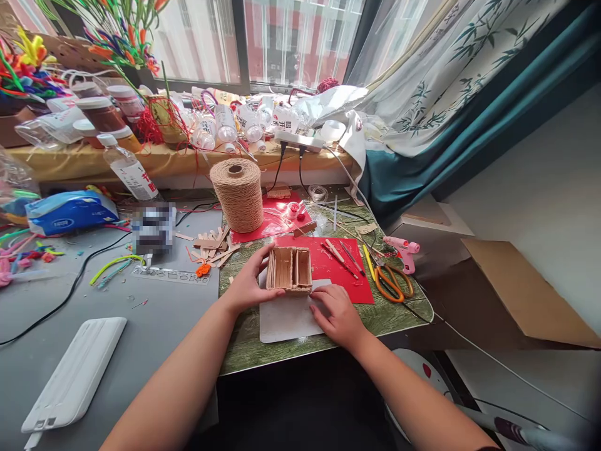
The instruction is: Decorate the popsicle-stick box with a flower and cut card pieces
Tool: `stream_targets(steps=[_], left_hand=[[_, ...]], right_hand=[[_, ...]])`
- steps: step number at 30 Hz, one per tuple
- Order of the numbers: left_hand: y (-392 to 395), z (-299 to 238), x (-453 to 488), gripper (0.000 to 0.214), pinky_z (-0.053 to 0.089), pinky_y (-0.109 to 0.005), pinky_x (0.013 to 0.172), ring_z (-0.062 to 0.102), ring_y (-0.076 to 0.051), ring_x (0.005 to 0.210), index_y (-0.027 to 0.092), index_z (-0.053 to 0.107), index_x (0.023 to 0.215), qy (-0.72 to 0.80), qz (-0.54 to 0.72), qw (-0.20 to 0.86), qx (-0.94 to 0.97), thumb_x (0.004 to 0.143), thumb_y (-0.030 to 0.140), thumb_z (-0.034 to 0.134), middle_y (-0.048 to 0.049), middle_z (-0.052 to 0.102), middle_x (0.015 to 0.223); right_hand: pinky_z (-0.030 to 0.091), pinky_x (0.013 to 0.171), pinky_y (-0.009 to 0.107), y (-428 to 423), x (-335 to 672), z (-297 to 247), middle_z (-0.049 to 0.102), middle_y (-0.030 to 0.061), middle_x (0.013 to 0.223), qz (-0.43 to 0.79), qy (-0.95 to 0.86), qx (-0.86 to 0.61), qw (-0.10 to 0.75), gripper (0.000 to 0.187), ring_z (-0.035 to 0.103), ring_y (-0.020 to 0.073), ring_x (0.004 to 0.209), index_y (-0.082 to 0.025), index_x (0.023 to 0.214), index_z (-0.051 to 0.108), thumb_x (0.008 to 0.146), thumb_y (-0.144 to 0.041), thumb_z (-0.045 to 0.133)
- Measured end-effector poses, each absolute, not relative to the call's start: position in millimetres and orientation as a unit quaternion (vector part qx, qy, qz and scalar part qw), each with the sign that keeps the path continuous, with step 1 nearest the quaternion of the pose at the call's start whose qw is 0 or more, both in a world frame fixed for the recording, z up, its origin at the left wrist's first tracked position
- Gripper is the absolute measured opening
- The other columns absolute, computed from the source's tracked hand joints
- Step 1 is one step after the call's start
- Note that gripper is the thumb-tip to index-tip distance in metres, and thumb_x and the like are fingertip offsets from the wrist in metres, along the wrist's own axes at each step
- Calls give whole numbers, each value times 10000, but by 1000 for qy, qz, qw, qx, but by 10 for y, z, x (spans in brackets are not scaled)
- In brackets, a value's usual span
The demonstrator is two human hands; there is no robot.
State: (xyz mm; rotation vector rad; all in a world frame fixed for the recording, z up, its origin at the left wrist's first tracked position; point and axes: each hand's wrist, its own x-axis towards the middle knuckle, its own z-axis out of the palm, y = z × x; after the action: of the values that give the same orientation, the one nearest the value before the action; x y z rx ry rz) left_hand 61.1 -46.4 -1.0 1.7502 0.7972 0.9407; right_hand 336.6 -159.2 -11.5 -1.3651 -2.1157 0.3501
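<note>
A small open box of wooden craft sticks [290,269], split into two compartments, stands on a white board [286,319] on the green mat. My left hand [247,283] wraps its fingers round the box's left side and holds it. My right hand [337,315] lies on the white board just right of the box, fingers curled down on the board; I cannot make out anything under them.
A big spool of jute twine [238,193] stands behind the box on red paper [338,266]. Orange-handled scissors [392,282] and a pink glue gun [402,250] lie to the right. Loose wooden sticks [213,245], a water bottle [126,168], a power strip [299,140] and clutter fill the back.
</note>
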Motion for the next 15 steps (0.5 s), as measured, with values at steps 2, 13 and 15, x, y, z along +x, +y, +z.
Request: stream_targets(steps=[2, 13, 15], left_hand=[[-454, -47, 628, 1073, 341, -575, 1257, 386, -387, 1514, 293, 332, 1595, 340, 378, 472, 720, 702, 424, 912, -145, 349, 1659], [-477, -53, 685, 1160, 379, -563, 1234, 419, -380, 1489, 291, 287, 1594, 365, 408, 412, 728, 644, 420, 941, -155, 354, 1631], [-458, -60, 684, 1168, 368, -557, 1241, 415, -371, 1493, 296, 300, 1575, 369, 444, 395, 715, 616, 415, 956, -151, 373, 1611]], right_hand=[[441, 943, 442, -1588, 3361, -126, 709, 100, 1098, 132, -798, -513, 288, 178, 613, 262, 1037, -212, 1118, 680, 993, -283, 575], [416, 920, 418, -1562, 3327, -154, 689, 90, 1047, 108, -805, -517, 269, 113, 592, 248, 1018, -209, 1023, 680, 968, -215, 581], [412, 920, 415, -1561, 3328, -161, 687, 85, 1042, 101, -806, -518, 267, 111, 588, 244, 1012, -209, 1023, 677, 968, -211, 581]])
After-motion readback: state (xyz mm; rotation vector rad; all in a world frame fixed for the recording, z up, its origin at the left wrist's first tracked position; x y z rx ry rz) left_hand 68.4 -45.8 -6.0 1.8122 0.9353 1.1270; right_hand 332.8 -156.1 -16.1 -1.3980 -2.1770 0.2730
